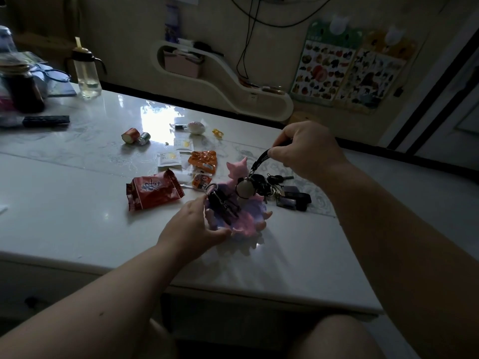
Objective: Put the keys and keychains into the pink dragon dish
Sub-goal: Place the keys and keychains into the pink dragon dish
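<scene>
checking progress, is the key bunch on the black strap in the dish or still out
Mostly out: the right hand holds the black strap, and its key bunch lies on the table beside the pink dragon dish.

Dish (248, 224) interior dim under dark keys (224, 203)

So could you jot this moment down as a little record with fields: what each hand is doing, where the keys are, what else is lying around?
left hand: steadies the pink dragon dish at its near-left rim
right hand: pinches a black strap, key bunch dangling at the dish's far edge
in dish: dark keychain
still on table: dark fobs right of the dish
clutter: red snack packet, orange packet
</scene>
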A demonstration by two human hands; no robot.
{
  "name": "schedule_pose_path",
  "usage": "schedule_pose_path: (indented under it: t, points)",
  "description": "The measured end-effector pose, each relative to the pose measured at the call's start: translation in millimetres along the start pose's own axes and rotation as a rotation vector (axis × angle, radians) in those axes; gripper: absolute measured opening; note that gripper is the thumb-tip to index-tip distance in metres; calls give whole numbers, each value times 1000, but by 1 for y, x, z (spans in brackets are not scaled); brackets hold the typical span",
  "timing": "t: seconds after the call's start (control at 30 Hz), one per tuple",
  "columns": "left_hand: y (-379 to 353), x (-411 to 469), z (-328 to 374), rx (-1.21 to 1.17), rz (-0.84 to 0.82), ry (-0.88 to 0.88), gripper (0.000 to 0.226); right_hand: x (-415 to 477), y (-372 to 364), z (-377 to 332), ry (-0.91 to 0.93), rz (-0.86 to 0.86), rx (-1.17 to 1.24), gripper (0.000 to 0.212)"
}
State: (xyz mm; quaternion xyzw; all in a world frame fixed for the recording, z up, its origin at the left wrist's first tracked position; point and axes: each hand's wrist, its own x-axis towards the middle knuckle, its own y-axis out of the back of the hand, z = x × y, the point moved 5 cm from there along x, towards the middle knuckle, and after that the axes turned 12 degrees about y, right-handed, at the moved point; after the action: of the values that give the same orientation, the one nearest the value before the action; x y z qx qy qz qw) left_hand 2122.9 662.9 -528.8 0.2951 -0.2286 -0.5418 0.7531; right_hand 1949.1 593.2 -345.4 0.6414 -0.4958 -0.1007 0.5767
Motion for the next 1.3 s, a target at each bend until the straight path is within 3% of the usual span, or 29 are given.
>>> schedule_pose_path:
  t: [0.2, 0.47, 0.57, 0.77, 1.03, 1.2, 1.3]
  points:
    - [0, -1, 1, 17, -7, -17, 87, -8, -45, 7, -39, -69, -33, 10]
    - [1, -1, 0, 18, 2, -24, 90, -35, -109, 23, -200, -7, 264, 10]
    - [0, 0, -1, 26, -3, -13, 91, -35, -117, 19, -123, -42, 213, 13]
    - [-1, 2, -2, 17, -6, -16, 91, -43, -119, 6, 108, -91, 6, 50]
    - [-2, 1, -3, 29, -2, -17, 91, -57, -120, 1, 144, -122, -21, 42]
    - [0, -1, -2, 28, 6, -20, 92, -60, -89, 33, 21, 103, 44, 22]
    - [0, -2, 0, 24, 6, -15, 89, -52, -83, 83, -235, 50, -31, 29]
